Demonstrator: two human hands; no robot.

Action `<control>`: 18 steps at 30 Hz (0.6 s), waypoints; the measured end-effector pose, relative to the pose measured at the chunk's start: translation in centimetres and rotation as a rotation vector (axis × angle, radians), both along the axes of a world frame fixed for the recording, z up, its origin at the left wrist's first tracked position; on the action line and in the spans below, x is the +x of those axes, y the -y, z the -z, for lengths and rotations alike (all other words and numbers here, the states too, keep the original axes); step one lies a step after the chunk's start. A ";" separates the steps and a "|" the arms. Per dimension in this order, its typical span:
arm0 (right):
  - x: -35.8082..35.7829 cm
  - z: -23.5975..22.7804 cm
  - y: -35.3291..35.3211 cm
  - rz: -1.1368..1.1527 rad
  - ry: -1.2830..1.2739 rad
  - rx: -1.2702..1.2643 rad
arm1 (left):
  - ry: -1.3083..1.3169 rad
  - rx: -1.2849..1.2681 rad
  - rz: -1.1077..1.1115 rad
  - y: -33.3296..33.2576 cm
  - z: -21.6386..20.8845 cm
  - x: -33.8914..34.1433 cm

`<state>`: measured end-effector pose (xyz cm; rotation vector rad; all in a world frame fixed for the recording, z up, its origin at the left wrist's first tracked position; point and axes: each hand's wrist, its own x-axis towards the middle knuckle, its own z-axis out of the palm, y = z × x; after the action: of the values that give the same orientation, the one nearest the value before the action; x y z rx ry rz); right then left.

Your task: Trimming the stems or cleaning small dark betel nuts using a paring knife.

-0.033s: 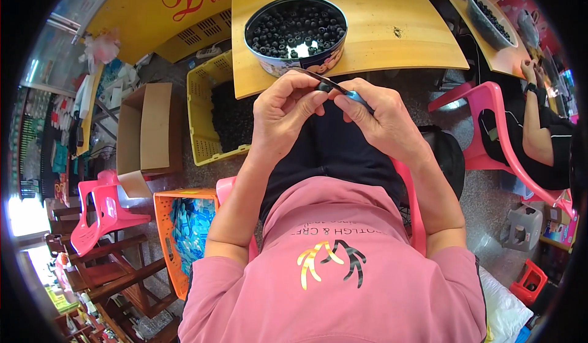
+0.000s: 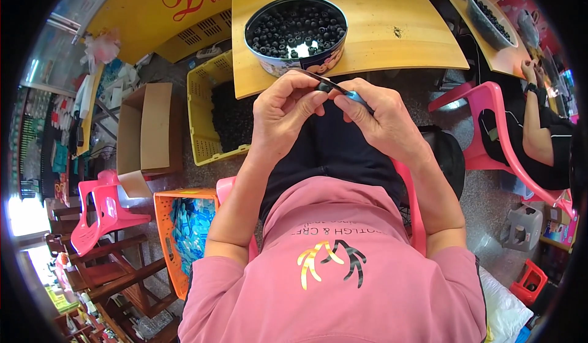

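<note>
Black roundish part (image 2: 323, 87), pinched by left hand (image 2: 283, 111), just before round printed tin (image 2: 277, 67), blue-handled knife (image 2: 360, 100) (dark blade (image 2: 318, 78)) gripped by right hand (image 2: 384, 113)

The wide fisheye camera, left of a side-by-side pair worn on the head, peers steeply down from close above the left hand (image 2: 286, 113) and right hand (image 2: 373, 113). Its sweep runs from the pink shirt (image 2: 257, 294) behind them to the table (image 2: 404, 43) beyond, even a co-worker's arm (image 2: 533, 116) far rightward of the right hand.
</note>
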<state>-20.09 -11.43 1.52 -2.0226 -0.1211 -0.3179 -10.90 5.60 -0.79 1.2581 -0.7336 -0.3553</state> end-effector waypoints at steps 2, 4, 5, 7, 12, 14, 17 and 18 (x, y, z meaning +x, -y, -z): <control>0.2 0.7 0.0 0.019 0.087 -0.063 | -0.010 -0.012 -0.005 -0.1 -0.1 -0.2; 0.5 1.0 0.5 0.103 0.009 -0.056 | 0.032 -0.012 0.051 -0.5 -0.6 -0.3; 0.7 1.2 0.8 0.185 -0.070 -0.049 | 0.073 -0.012 0.106 -0.7 -0.9 -0.4; 0.9 1.6 1.4 0.204 -0.079 0.002 | 0.100 -0.049 0.128 -0.7 -1.2 -0.8; -0.1 0.1 0.8 0.062 -0.043 0.229 | 0.026 -0.005 0.055 -0.3 -0.6 -0.7; 0.2 0.0 0.5 0.029 -0.030 0.331 | 0.000 -0.005 0.063 -0.1 -0.3 -0.8; 0.5 0.3 0.2 0.005 -0.017 0.479 | 0.041 -0.001 0.085 0.4 -0.4 -1.0; 0.5 0.2 0.1 0.005 -0.016 0.479 | 0.051 0.000 0.087 0.3 -0.3 -1.0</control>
<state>-19.58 -11.56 1.31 -1.5508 -0.0253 -0.3015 -11.91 5.29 -0.48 1.2412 -0.8341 -0.3952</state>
